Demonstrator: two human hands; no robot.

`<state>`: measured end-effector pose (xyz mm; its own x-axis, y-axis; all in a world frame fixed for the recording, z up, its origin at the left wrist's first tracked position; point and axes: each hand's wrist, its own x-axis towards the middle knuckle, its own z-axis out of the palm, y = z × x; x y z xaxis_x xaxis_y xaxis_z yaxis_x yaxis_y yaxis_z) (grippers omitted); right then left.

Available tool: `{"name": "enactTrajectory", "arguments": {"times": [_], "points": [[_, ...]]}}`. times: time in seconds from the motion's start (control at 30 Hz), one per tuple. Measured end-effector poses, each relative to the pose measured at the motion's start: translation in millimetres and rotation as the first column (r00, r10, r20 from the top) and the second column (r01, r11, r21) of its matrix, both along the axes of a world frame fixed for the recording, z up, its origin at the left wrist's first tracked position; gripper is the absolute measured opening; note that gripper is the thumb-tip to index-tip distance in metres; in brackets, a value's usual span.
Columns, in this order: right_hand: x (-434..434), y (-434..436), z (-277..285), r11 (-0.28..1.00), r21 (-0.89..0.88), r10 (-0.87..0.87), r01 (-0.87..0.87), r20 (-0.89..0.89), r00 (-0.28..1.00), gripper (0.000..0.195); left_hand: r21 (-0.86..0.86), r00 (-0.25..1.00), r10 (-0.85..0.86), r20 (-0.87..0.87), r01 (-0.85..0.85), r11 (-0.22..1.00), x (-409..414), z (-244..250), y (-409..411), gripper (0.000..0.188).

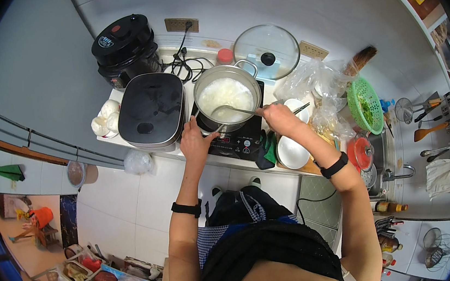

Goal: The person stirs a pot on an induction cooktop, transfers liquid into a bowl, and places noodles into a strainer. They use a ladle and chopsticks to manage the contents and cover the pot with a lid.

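Observation:
A stainless steel pot [201,88] stands on a black induction cooktop [237,143], with whitish, frothy liquid [224,95] inside. My left hand [194,141] is at the pot's near-left side, its fingers and thumb around the loop handle there. In my right hand [282,119] is the handle of a metal ladle [238,110], whose bowl dips into the liquid. A white bowl [293,152] sits just below my right hand, and another white bowl [296,107] lies partly behind it. Beside the cooktop is a dark green and black cloth [267,150].
Left of the pot is a black-lidded appliance [151,107], with a black pressure cooker [125,48] behind. A glass lid [280,44] leans on the wall near tangled cables [186,68]. Plastic bags [317,81], a green colander [365,105] and a sink [379,149] are to the right.

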<state>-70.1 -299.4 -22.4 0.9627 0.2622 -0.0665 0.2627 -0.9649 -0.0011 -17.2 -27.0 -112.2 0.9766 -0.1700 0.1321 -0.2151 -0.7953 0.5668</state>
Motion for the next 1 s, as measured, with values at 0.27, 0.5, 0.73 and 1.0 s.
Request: {"name": "enactTrajectory", "arguments": {"times": [0.27,0.5,0.73,1.0], "points": [[4,-11,30,0.999,-0.041,-0.003,-0.003,-0.142,0.990,0.011,-0.001,1.000,-0.004,0.019,0.004,1.000,1,-3,2,0.096],[-4,8,1,0.996,-0.088,-0.015,0.016,0.014,1.000,0.020,-0.029,1.000,0.000,-0.003,-0.001,1.000,1,-5,1,0.098],[26,14,-29,0.992,-0.044,-0.111,0.117,0.123,0.986,0.021,-0.034,1.000,0.011,0.013,-0.010,0.999,0,-7,1,0.098],[47,8,-49,0.955,-0.131,-0.226,0.265,0.254,0.940,0.015,-0.036,1.000,0.012,0.010,-0.012,0.999,-1,-6,1,0.097]]}}
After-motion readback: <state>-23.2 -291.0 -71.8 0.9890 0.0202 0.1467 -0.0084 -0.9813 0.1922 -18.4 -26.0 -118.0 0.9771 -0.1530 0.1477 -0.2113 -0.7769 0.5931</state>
